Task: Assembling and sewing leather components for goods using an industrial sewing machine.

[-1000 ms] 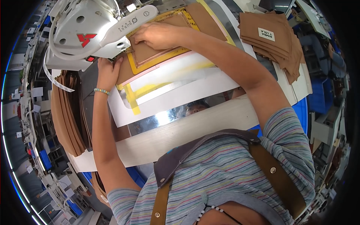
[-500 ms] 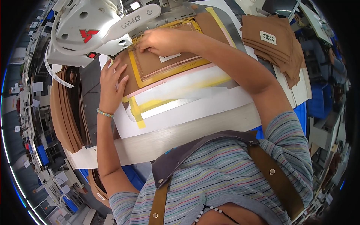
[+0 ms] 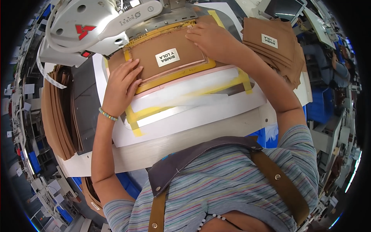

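A brown fabric panel (image 3: 145, 57) with a white printed label (image 3: 167, 57) lies inside a yellow template frame (image 3: 185, 70), on a white sheet (image 3: 226, 108) edged with yellow tape, under the head of a white sewing machine (image 3: 73, 21). My left hand (image 3: 121, 83), with a beaded bracelet at the wrist, rests on the left side of the frame and fabric, fingers spread. My right hand (image 3: 206, 42) lies over the upper right corner of the framed panel, fingers apart and slightly bent. Neither hand appears to grip anything.
A pile of brown pieces (image 3: 270, 52) lies at the right, upright brown panels (image 3: 56, 112) at the left beside a dark plate (image 3: 89, 120). A screen (image 3: 282, 11) stands at the back right, blue bins (image 3: 322, 104) at the right. Another person (image 3: 336, 67) is at far right.
My right hand has moved right along the panel, uncovering the label. My left hand has come out from beside the machine head toward me and spread on the frame's left side.
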Demonstrator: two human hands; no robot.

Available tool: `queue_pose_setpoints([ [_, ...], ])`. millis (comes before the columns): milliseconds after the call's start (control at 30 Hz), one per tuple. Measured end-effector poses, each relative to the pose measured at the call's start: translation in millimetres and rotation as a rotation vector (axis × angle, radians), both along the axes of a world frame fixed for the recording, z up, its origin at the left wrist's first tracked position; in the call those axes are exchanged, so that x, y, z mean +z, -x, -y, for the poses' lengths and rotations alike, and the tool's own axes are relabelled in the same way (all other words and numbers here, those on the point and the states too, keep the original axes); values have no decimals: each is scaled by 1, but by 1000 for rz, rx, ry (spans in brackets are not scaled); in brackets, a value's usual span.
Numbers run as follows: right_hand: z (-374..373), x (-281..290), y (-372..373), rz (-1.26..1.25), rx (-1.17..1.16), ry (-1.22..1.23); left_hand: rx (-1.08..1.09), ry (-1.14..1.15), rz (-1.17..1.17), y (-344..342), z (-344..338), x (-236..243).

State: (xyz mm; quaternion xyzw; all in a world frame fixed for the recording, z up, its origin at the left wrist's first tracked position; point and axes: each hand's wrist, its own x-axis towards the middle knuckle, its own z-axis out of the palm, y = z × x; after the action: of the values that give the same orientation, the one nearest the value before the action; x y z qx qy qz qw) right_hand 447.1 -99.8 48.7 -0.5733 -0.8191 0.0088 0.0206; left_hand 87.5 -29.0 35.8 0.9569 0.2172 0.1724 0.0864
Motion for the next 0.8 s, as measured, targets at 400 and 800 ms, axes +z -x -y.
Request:
queue_pose_setpoints([
  [400, 8, -35, 1, 45, 96, -423, -6, 6, -146, -19, -10, -6],
  [800, -3, -24, 5, 34, 141, -311, -5, -17, -78, -21, -13, -8],
])
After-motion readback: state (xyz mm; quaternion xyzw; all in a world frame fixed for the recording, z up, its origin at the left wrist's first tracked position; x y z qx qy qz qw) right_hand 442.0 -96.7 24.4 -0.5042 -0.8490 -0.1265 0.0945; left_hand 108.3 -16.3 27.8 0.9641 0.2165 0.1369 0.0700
